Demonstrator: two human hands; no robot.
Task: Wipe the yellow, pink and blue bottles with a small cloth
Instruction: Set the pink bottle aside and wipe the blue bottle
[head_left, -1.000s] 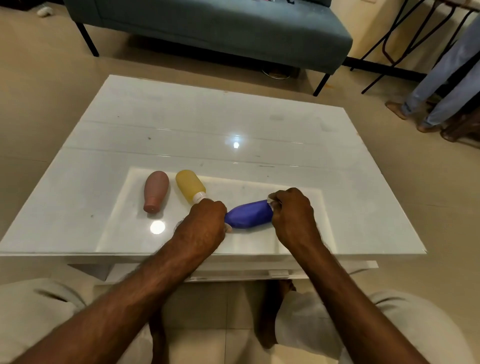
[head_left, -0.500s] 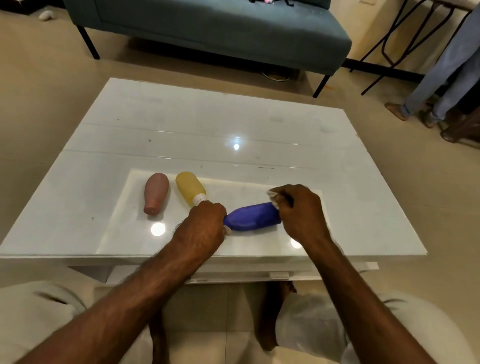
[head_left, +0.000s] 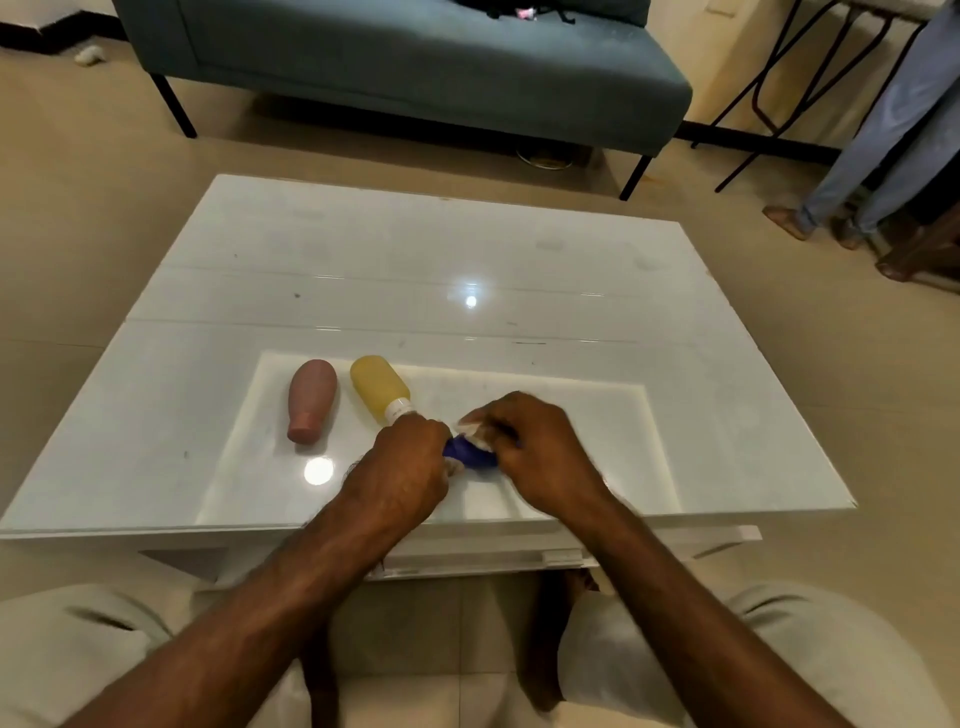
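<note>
The blue bottle (head_left: 469, 454) lies on its side on the white table (head_left: 415, 260), mostly covered by my hands. My left hand (head_left: 402, 467) grips its cap end. My right hand (head_left: 535, 452) presses a small white cloth (head_left: 470, 429) onto the bottle's body and covers most of it. The yellow bottle (head_left: 379, 387) with a white cap lies just behind my left hand. The pink bottle (head_left: 310, 400) lies to its left, cap toward me.
A grey-blue sofa (head_left: 415, 67) stands beyond the table. Another person's legs (head_left: 893, 135) and a black metal frame (head_left: 769, 88) are at the far right. My knees sit under the table's near edge.
My right hand has slid left along the blue bottle with the cloth, toward my left hand, covering most of the bottle. The left hand and the other two bottles have stayed put.
</note>
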